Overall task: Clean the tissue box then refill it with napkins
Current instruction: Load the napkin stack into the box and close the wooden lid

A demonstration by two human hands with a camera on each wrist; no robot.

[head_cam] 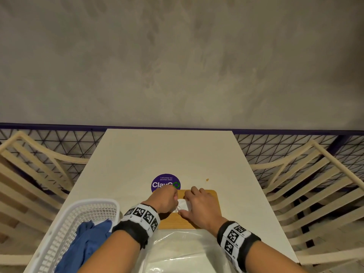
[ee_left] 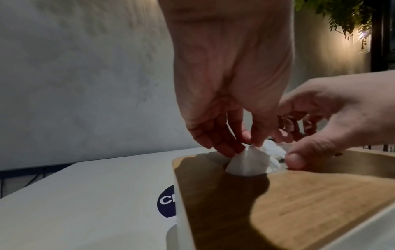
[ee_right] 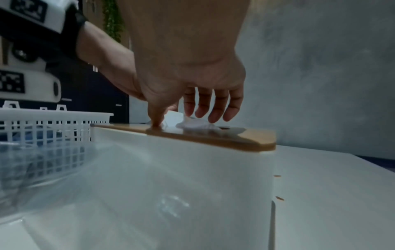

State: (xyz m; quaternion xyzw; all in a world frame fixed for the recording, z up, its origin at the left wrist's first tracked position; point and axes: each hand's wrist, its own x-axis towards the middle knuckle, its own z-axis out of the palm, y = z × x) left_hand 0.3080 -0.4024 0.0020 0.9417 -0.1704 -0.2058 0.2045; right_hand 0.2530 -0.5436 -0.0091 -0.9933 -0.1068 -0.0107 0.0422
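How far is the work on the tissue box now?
Nearly finished, it seems. The wooden lid sits on the tissue box. The left hand pinches a napkin at the slot; the right hand steadies the lid. The empty plastic wrapper remains.

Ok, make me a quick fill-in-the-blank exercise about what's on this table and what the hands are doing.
1. The left hand pinches a white ___ poking from the slot in the lid.
2. The tissue box has a ___ lid.
3. The white basket holds a ___ cloth.
4. The right hand's thumb presses on the ___.

Missing words: napkin; wooden; blue; lid
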